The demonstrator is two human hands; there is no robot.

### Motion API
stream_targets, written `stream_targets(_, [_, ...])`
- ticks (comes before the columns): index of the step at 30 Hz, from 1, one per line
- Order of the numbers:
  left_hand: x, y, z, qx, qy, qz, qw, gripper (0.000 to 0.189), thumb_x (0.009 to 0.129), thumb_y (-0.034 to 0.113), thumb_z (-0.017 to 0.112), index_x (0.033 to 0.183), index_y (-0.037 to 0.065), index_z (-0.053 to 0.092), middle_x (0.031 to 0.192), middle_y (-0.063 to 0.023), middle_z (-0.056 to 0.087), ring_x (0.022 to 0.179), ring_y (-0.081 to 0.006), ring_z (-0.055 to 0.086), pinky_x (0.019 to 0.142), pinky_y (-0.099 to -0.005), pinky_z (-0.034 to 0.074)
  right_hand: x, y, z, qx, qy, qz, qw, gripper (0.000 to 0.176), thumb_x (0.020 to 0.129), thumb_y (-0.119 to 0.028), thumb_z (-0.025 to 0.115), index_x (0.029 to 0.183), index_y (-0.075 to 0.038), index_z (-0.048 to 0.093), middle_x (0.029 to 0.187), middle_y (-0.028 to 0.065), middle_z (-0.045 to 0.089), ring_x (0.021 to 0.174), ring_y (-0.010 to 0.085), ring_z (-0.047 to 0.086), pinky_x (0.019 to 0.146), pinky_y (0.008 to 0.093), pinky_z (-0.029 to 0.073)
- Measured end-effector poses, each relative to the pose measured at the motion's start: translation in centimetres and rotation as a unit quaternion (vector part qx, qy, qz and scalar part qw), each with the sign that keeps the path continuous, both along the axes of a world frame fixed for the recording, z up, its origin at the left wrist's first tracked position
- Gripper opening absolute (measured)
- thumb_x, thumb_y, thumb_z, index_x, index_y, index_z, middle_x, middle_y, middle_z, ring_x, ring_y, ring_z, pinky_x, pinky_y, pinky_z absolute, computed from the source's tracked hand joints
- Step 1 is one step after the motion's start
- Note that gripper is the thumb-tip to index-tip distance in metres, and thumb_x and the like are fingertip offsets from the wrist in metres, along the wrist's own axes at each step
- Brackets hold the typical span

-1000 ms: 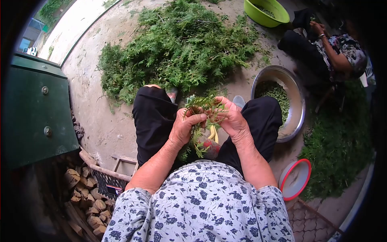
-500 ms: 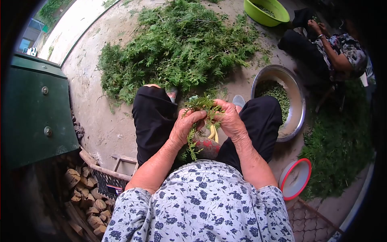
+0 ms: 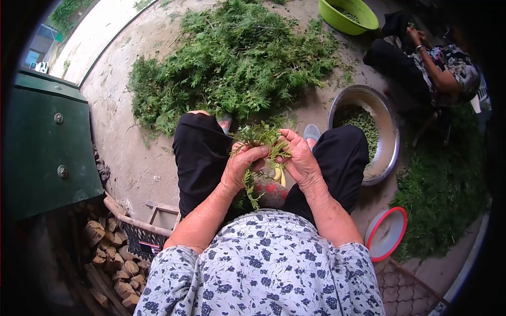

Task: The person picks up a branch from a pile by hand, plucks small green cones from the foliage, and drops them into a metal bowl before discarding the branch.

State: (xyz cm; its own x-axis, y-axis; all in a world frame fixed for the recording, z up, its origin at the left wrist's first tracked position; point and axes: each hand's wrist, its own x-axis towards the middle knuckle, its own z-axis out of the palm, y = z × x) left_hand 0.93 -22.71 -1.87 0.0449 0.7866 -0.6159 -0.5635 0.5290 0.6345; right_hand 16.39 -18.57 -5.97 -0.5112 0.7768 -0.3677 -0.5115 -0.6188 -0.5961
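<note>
Between my knees, a leafy green conifer sprig [image 3: 258, 136] is held up in front of me. My left hand [image 3: 241, 164] is closed around its stem, and part of the sprig hangs down below the fingers. My right hand [image 3: 301, 158] pinches at the sprig's right side with thumb and fingertips; whatever small piece is between them is hidden. A large heap of cut conifer branches [image 3: 232, 63] lies on the ground beyond my feet. By my right knee stands a wide metal basin [image 3: 389, 142] with many small green cones [image 3: 361, 124] in it.
A yellow-green basin [image 3: 348, 23] stands at the far right near a seated person [image 3: 437, 68] whose hands are together. More greenery [image 3: 437, 184] lies at right, beside a red-rimmed white container [image 3: 387, 234]. At left are a green metal box [image 3: 47, 142] and chopped firewood [image 3: 118, 258].
The sprig has shifted and turned slightly to the left in my hands. My right hand has moved a little, its fingers still at the sprig. The other person's hands have lowered slightly.
</note>
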Motion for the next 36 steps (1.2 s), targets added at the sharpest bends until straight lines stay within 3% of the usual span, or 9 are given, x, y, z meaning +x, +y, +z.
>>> stream_targets(3, [-0.6,-0.3,-2.0,0.384,0.311,-0.101,0.864,0.008,0.075,0.005,0.058,0.082,0.001,0.058,0.069,-0.0033,0.053,0.055,-0.0095,0.047,0.048,-0.0201,0.035,0.4,0.8,-0.2,0.008,0.012,-0.033,0.999,0.017,0.087,-0.014,0.057,0.103,-0.006,0.053,0.083,0.0021,0.060,0.070,0.0081,0.057,0.057,0.0210,0.045])
stream_targets(6, [-0.3,-0.2,-0.4,0.106,0.089,-0.071,0.988,0.006,0.078,0.008,0.056,0.080,0.002,0.057,0.067,-0.0013,0.051,0.053,-0.0082,0.046,0.046,-0.0215,0.034,1.1,1.2,0.6,0.031,0.050,-0.032,0.998,0.019,0.087,-0.014,0.057,0.102,-0.004,0.053,0.086,0.0065,0.059,0.072,0.0128,0.059,0.060,0.0240,0.046])
stream_targets(9, [-1.0,-0.4,-1.8,0.387,0.377,-0.151,0.828,0.011,0.081,0.012,0.055,0.076,0.002,0.056,0.063,0.0007,0.050,0.051,-0.0070,0.044,0.045,-0.0223,0.033,1.2,1.3,1.7,0.027,0.052,-0.038,0.998,0.018,0.086,-0.015,0.059,0.100,-0.004,0.054,0.086,0.0067,0.059,0.072,0.0131,0.058,0.057,0.0234,0.046])
stream_targets(12, [-0.5,-0.5,-1.0,0.254,0.218,-0.127,0.934,0.012,0.080,0.012,0.055,0.073,0.002,0.057,0.059,0.0008,0.048,0.048,-0.0076,0.042,0.045,-0.0231,0.033,1.4,1.4,0.9,0.014,0.084,-0.044,0.995,0.018,0.085,-0.017,0.060,0.097,-0.003,0.055,0.083,0.0057,0.059,0.069,0.0126,0.058,0.052,0.0226,0.044])
stream_targets(22, [-0.4,0.0,-1.0,0.158,0.194,-0.202,0.947,0.014,0.080,0.013,0.055,0.075,0.001,0.059,0.055,0.0015,0.047,0.049,-0.0047,0.040,0.045,-0.0236,0.033,1.5,1.6,1.9,0.030,-0.071,0.032,0.997,0.028,0.083,-0.027,0.063,0.094,-0.002,0.060,0.071,-0.0012,0.054,0.054,0.0027,0.050,0.037,0.0137,0.032])
stream_targets(25, [-0.6,0.0,-2.0,0.185,0.234,-0.221,0.929,0.010,0.076,0.008,0.056,0.082,0.003,0.062,0.055,-0.0019,0.048,0.048,-0.0090,0.045,0.045,-0.0258,0.036,1.4,1.4,0.7,0.073,-0.111,0.047,0.990,0.023,0.083,-0.025,0.063,0.089,-0.003,0.060,0.066,-0.0034,0.052,0.052,0.0018,0.048,0.036,0.0130,0.031])
stream_targets(30, [-0.8,0.1,-1.9,0.417,0.451,-0.270,0.741,0.023,0.068,0.006,0.056,0.090,0.005,0.061,0.059,-0.0104,0.049,0.051,-0.0228,0.052,0.048,-0.0299,0.040,0.6,0.8,1.2,0.050,-0.143,-0.083,0.985,0.014,0.084,-0.017,0.062,0.089,-0.004,0.059,0.063,-0.0046,0.051,0.050,0.0013,0.045,0.037,0.0140,0.028])
stream_targets(34, [-0.5,0.2,-1.7,0.434,0.455,-0.243,0.739,0.012,0.073,0.007,0.056,0.083,0.002,0.060,0.055,-0.0056,0.047,0.048,-0.0166,0.047,0.047,-0.0283,0.037,3.2,3.0,3.2,0.156,-0.203,-0.187,0.949,0.011,0.086,-0.011,0.059,0.092,-0.002,0.058,0.062,-0.0026,0.051,0.048,0.0022,0.043,0.039,0.0154,0.030])
stream_targets(36, [0.3,0.2,-0.7,0.184,0.257,-0.194,0.929,0.018,0.084,0.015,0.050,0.075,0.000,0.055,0.053,-0.0022,0.041,0.047,-0.0103,0.039,0.048,-0.0271,0.032,5.0,3.7,5.5,0.173,-0.184,-0.254,0.934,0.011,0.086,-0.008,0.058,0.094,0.000,0.057,0.063,-0.0004,0.051,0.050,0.0036,0.044,0.039,0.0158,0.030])
